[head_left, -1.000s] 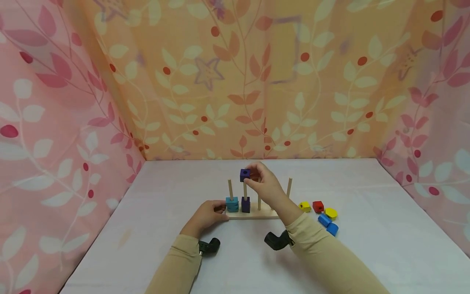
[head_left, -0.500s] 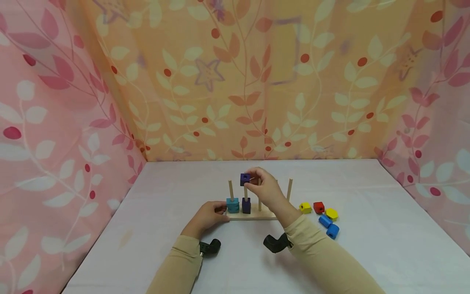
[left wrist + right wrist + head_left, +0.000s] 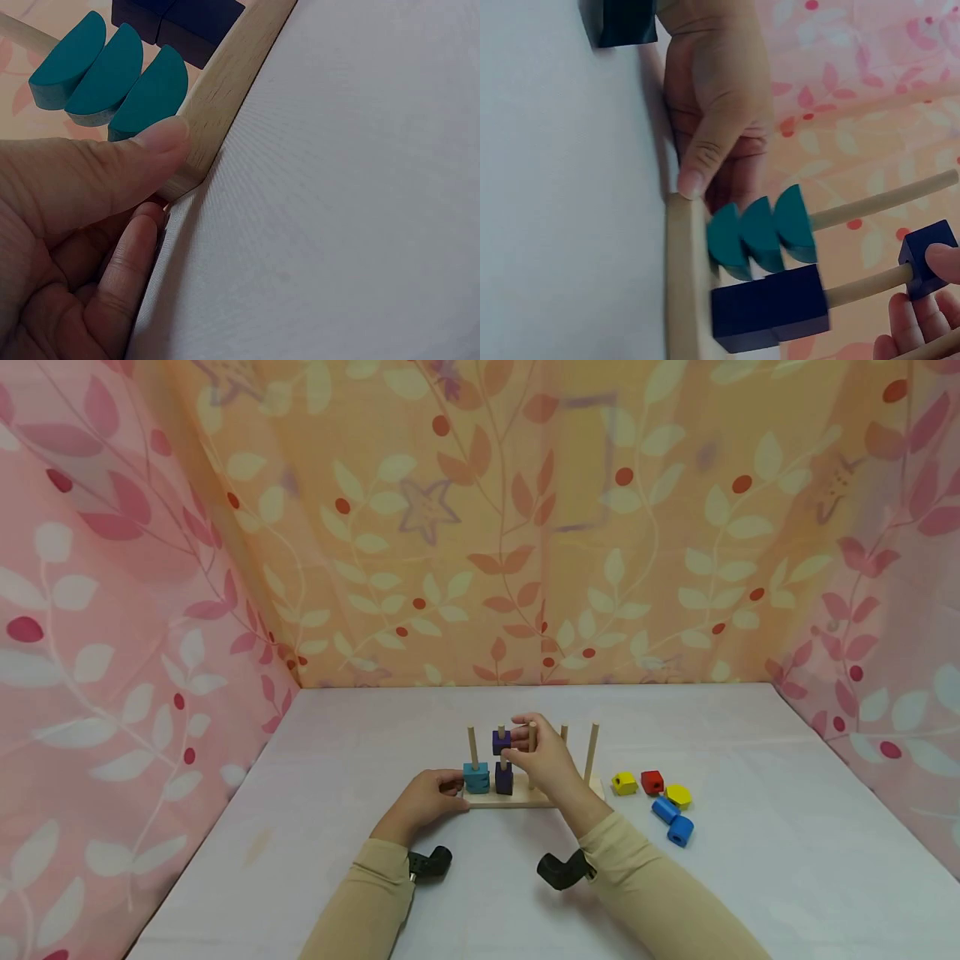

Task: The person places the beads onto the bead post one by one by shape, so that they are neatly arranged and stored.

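My left hand (image 3: 418, 799) grips the left end of a wooden peg board (image 3: 517, 802), its thumb on the front edge in the left wrist view. My right hand (image 3: 547, 763) pinches a purple cube block (image 3: 500, 743), threaded on the upper part of the second peg (image 3: 870, 288). Below it on that peg sit two purple blocks (image 3: 771, 309), with a gap of bare peg between. Three teal half-round blocks (image 3: 761, 234) are stacked on the leftmost peg (image 3: 472, 745). The right hand partly hides the pegs to the right.
Right of the board lie loose blocks on the white cloth: two yellow (image 3: 624, 783), a red one (image 3: 652, 782) and two blue (image 3: 665, 810). A flowered curtain (image 3: 525, 568) stands behind the table. Black wrist cameras (image 3: 564, 870) hang beneath both sleeves.
My right hand has come down, and the purple block has gone from the tip of the second peg to a little way down it. The left hand stays on the board.
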`<state>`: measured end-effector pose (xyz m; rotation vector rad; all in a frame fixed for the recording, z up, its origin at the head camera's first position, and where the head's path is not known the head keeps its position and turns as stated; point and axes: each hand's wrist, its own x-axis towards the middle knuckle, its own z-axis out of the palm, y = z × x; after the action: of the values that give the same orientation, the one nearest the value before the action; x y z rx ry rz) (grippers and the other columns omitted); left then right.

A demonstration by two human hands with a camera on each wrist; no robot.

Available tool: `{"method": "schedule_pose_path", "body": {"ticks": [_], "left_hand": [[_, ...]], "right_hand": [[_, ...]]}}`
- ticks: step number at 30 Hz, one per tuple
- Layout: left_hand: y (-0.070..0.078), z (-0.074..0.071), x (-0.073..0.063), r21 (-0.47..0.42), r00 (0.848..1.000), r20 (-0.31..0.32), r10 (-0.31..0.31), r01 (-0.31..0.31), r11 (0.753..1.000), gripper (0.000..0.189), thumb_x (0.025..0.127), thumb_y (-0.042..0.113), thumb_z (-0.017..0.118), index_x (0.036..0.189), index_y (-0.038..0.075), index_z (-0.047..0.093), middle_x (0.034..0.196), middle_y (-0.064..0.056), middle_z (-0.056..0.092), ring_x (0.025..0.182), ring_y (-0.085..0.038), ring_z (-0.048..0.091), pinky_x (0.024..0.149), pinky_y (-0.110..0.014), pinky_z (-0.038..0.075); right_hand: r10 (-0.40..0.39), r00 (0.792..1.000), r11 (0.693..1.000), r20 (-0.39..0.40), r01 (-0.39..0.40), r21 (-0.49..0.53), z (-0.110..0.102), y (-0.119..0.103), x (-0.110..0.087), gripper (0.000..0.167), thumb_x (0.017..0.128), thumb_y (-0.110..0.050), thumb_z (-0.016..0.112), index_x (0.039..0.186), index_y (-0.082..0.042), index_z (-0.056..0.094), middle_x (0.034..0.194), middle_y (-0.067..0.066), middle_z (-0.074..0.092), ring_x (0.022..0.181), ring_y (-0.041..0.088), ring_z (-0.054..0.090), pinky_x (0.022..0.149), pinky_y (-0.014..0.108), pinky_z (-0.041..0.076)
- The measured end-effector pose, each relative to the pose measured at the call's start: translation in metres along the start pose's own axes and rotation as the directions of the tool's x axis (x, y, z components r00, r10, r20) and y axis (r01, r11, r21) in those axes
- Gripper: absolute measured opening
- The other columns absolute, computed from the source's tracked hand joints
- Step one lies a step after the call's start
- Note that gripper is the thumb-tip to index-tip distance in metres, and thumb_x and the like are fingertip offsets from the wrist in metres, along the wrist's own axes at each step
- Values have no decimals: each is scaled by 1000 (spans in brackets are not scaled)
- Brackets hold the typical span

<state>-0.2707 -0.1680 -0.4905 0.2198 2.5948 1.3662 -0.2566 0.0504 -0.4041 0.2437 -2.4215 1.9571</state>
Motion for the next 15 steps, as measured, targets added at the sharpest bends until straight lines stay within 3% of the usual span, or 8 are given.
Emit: {"method": "schedule_pose_path", "body": {"ticks": [5, 15], "left_hand": [[0, -1, 0, -8, 1000, 1, 8, -8, 1000, 51, 71, 22, 78, 119, 13, 62, 115, -1, 61, 102, -12, 55, 91, -36, 45], [2, -1, -2, -29, 1000, 5, 1, -1, 1000, 53, 70, 19, 79, 120, 12, 61, 116, -2, 61, 102, -13, 55, 92, -37, 44]], "right_hand": [[16, 1000, 1000, -21, -16, -15, 4, 13, -3, 32, 77, -4, 71, 106, -5, 58, 103, 9, 61, 100, 24, 55, 92, 40, 42], [26, 999, 1000, -33, -26, -8, 10, 32, -4, 28, 75, 2, 70, 99, -2, 58, 98, 11, 63, 96, 26, 58, 89, 42, 44]]}}
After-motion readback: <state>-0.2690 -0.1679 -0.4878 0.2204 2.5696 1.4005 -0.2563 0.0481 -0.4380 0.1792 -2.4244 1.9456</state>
